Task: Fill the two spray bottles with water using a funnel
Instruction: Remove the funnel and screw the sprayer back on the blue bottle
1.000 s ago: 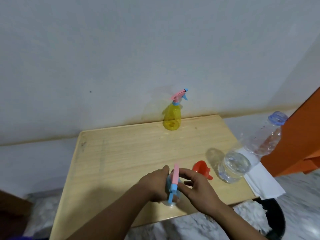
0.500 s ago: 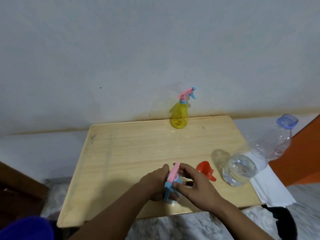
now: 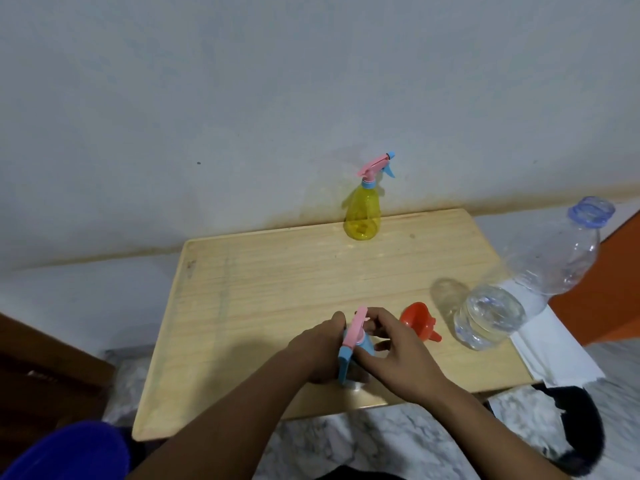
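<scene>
A clear spray bottle with a pink and blue spray head [image 3: 353,336] stands near the front edge of the wooden table [image 3: 263,278]. My left hand [image 3: 320,351] grips the bottle's body, which is mostly hidden. My right hand [image 3: 394,348] holds the blue collar under the spray head with curled fingers. A red funnel [image 3: 417,318] lies on its side just right of my hands. Beside it stands a large clear water bottle [image 3: 519,289] with no cap, holding some water at the bottom. A yellow spray bottle [image 3: 363,213] with its head on stands at the table's far edge by the wall.
White paper [image 3: 554,355] lies under the water bottle and hangs over the table's right edge. An orange surface [image 3: 609,289] rises at the right. A black object [image 3: 575,427] sits on the marble floor at lower right. Dark wood [image 3: 41,375] is at lower left.
The spray head has turned a little between my hands, its pink top tilting. The view has shifted, so the table sits further right in the frame.
</scene>
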